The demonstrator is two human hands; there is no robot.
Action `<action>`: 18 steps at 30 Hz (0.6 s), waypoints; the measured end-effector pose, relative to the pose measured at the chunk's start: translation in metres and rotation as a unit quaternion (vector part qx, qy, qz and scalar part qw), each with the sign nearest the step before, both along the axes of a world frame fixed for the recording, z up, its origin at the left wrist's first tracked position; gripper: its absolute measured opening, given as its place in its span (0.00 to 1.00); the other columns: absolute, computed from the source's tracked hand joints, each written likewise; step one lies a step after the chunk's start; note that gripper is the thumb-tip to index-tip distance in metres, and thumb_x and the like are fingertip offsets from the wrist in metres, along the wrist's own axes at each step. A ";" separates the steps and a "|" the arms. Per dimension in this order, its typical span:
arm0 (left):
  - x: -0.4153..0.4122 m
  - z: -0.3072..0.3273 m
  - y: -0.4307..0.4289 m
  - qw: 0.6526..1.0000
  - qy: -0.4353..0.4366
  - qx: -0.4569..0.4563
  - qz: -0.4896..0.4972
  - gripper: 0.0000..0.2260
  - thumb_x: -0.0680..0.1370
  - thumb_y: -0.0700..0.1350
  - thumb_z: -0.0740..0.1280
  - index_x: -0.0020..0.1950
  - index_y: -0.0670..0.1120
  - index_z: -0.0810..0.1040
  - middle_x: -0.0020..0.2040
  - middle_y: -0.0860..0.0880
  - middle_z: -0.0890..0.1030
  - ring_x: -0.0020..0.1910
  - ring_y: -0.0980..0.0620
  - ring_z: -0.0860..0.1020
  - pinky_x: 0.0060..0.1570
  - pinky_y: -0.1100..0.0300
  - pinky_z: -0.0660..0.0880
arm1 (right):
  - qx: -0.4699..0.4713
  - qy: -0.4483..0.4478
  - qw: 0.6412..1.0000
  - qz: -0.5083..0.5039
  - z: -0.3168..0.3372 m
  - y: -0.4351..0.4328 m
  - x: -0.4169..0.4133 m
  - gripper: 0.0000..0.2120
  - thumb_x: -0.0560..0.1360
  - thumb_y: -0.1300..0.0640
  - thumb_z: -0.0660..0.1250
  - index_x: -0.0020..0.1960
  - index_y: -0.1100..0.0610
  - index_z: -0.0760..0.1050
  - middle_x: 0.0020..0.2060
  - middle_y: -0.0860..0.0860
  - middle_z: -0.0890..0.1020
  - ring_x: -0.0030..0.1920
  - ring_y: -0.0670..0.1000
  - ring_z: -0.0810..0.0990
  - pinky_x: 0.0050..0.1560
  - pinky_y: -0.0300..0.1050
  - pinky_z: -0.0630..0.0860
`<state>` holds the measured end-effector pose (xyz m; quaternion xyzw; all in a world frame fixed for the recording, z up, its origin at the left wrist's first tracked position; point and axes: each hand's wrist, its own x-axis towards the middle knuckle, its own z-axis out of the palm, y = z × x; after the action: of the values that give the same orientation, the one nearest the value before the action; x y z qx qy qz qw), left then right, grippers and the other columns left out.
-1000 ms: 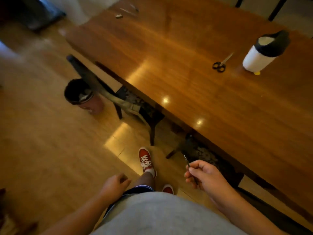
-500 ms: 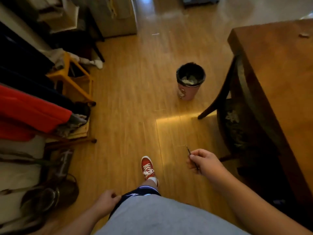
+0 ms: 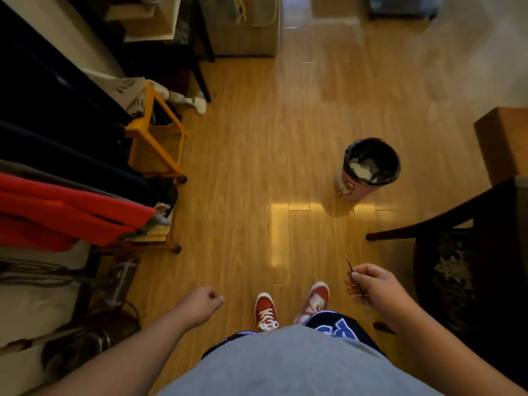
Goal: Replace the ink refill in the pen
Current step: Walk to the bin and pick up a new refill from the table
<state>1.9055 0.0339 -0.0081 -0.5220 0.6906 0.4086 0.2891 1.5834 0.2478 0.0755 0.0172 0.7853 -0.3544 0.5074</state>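
Observation:
My right hand (image 3: pixel 374 287) pinches a thin dark ink refill (image 3: pixel 349 264) whose pointed tip sticks up and to the left out of my fingers. The hand hovers over the wooden floor, just left of a dark chair. My left hand (image 3: pixel 201 302) hangs at my side with its fingers curled loosely and nothing visible in it. No pen body is in view. A pink waste bin (image 3: pixel 368 170) with a black liner and crumpled paper inside stands on the floor ahead, up and slightly right of my right hand.
A dark wooden chair (image 3: pixel 468 252) with a patterned cushion stands at the right, the table corner (image 3: pixel 503 138) behind it. Hanging clothes (image 3: pixel 57 207) and a yellow stool (image 3: pixel 160 138) line the left. My red shoes (image 3: pixel 265 310) stand on the floor.
My view has swung left, away from the table toward the open floor and the bin. I have stepped forward; the right hand still holds the refill and the left hand stays curled.

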 end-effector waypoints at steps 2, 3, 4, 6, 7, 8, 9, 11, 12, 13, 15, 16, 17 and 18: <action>-0.041 0.003 -0.025 0.999 0.034 -0.007 -0.007 0.09 0.76 0.57 0.64 0.42 0.52 0.74 0.39 0.53 0.78 0.37 0.56 0.76 0.32 0.60 0.68 | 0.008 0.003 1.000 -0.009 -0.002 -0.009 -0.021 0.07 0.79 0.61 0.63 0.49 0.60 0.79 0.43 0.60 0.84 0.42 0.56 0.82 0.35 0.45 0.77; -0.063 0.003 -0.037 0.999 0.048 -0.008 -0.007 0.10 0.76 0.58 0.64 0.41 0.53 0.74 0.38 0.53 0.79 0.36 0.57 0.76 0.32 0.60 0.68 | 0.010 0.002 1.000 -0.013 -0.003 -0.014 -0.033 0.07 0.79 0.61 0.63 0.49 0.61 0.79 0.42 0.60 0.84 0.41 0.56 0.82 0.35 0.45 0.77; -0.085 0.003 -0.048 0.998 0.060 -0.009 -0.007 0.10 0.76 0.58 0.64 0.40 0.54 0.74 0.38 0.54 0.79 0.36 0.57 0.76 0.31 0.60 0.68 | 0.012 0.003 1.000 -0.016 -0.005 -0.020 -0.046 0.07 0.79 0.62 0.62 0.49 0.62 0.79 0.42 0.60 0.84 0.41 0.56 0.81 0.35 0.45 0.77; -0.127 0.003 -0.070 0.997 0.077 -0.006 -0.016 0.10 0.75 0.59 0.64 0.38 0.56 0.73 0.37 0.55 0.79 0.36 0.57 0.77 0.31 0.61 0.69 | 0.020 0.005 1.000 -0.019 -0.012 -0.035 -0.075 0.07 0.79 0.62 0.62 0.50 0.62 0.78 0.42 0.60 0.83 0.41 0.57 0.81 0.36 0.46 0.76; -0.147 0.002 -0.081 0.996 0.082 -0.003 -0.021 0.10 0.75 0.59 0.64 0.39 0.56 0.73 0.38 0.55 0.79 0.37 0.57 0.78 0.31 0.60 0.70 | 0.021 0.006 0.999 -0.023 -0.015 -0.043 -0.090 0.07 0.79 0.63 0.62 0.50 0.63 0.78 0.42 0.60 0.83 0.41 0.57 0.80 0.36 0.46 0.76; -0.166 0.003 -0.093 0.996 0.085 -0.003 -0.025 0.09 0.75 0.59 0.64 0.39 0.56 0.74 0.39 0.55 0.79 0.38 0.57 0.78 0.32 0.60 0.70 | 0.021 0.006 0.999 -0.026 -0.018 -0.054 -0.107 0.07 0.79 0.63 0.62 0.50 0.64 0.78 0.41 0.60 0.83 0.41 0.57 0.80 0.36 0.46 0.75; -0.183 0.003 -0.103 0.996 0.085 -0.007 -0.026 0.09 0.75 0.59 0.64 0.39 0.57 0.74 0.39 0.55 0.80 0.39 0.57 0.78 0.33 0.60 0.71 | 0.022 0.005 0.999 -0.028 -0.021 -0.064 -0.124 0.06 0.79 0.64 0.62 0.50 0.64 0.78 0.40 0.60 0.83 0.41 0.58 0.80 0.36 0.46 0.75; -0.209 0.005 -0.122 0.996 0.081 -0.015 -0.017 0.07 0.75 0.59 0.64 0.40 0.58 0.74 0.41 0.55 0.80 0.41 0.57 0.78 0.36 0.60 0.72 | 0.026 0.000 0.999 -0.026 -0.024 -0.088 -0.158 0.07 0.79 0.64 0.62 0.50 0.64 0.78 0.40 0.60 0.82 0.41 0.58 0.80 0.36 0.47 0.75; -0.218 0.006 -0.129 0.997 0.076 -0.017 -0.007 0.06 0.75 0.58 0.64 0.41 0.58 0.75 0.42 0.55 0.80 0.42 0.57 0.78 0.38 0.59 0.73 | 0.026 -0.002 0.999 -0.021 -0.023 -0.101 -0.173 0.07 0.79 0.63 0.62 0.50 0.63 0.78 0.41 0.61 0.83 0.41 0.57 0.80 0.36 0.46 0.76; -0.226 0.007 -0.136 0.997 0.071 -0.017 0.002 0.06 0.76 0.57 0.65 0.43 0.57 0.75 0.43 0.55 0.81 0.43 0.57 0.78 0.40 0.58 0.74 | 0.022 -0.006 1.000 -0.013 -0.023 -0.116 -0.189 0.07 0.79 0.62 0.62 0.50 0.62 0.78 0.42 0.61 0.83 0.41 0.57 0.81 0.36 0.46 0.76; -0.237 0.008 -0.149 0.998 0.057 -0.019 0.018 0.05 0.76 0.55 0.66 0.45 0.55 0.77 0.45 0.54 0.81 0.44 0.56 0.79 0.42 0.58 0.74 | 0.017 -0.008 1.000 0.004 -0.020 -0.148 -0.219 0.06 0.79 0.61 0.63 0.50 0.61 0.79 0.42 0.61 0.84 0.41 0.56 0.82 0.35 0.45 0.78; -0.241 0.008 -0.156 0.998 0.048 -0.021 0.029 0.06 0.77 0.54 0.66 0.47 0.53 0.77 0.46 0.53 0.82 0.45 0.55 0.79 0.44 0.58 0.74 | 0.015 -0.006 1.000 0.015 -0.017 -0.165 -0.234 0.06 0.79 0.61 0.63 0.50 0.61 0.79 0.42 0.61 0.83 0.41 0.56 0.82 0.35 0.45 0.78; -0.243 0.009 -0.164 0.998 0.037 -0.023 0.042 0.07 0.77 0.54 0.66 0.48 0.52 0.78 0.47 0.52 0.82 0.46 0.54 0.79 0.45 0.58 0.74 | 0.012 -0.004 1.000 0.026 -0.014 -0.183 -0.246 0.06 0.79 0.61 0.63 0.50 0.61 0.79 0.42 0.60 0.83 0.41 0.56 0.82 0.35 0.45 0.78; -0.243 0.009 -0.171 0.998 0.026 -0.022 0.056 0.08 0.77 0.54 0.66 0.50 0.51 0.78 0.48 0.51 0.82 0.47 0.53 0.79 0.46 0.57 0.75 | 0.006 -0.004 0.999 0.033 -0.011 -0.201 -0.257 0.06 0.79 0.61 0.63 0.51 0.60 0.78 0.42 0.60 0.83 0.42 0.56 0.82 0.36 0.45 0.78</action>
<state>1.6624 -0.1366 0.0012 -0.5556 0.6765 0.4218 0.2360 1.3263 0.0468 0.0642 -0.0048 0.7856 -0.3328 0.5215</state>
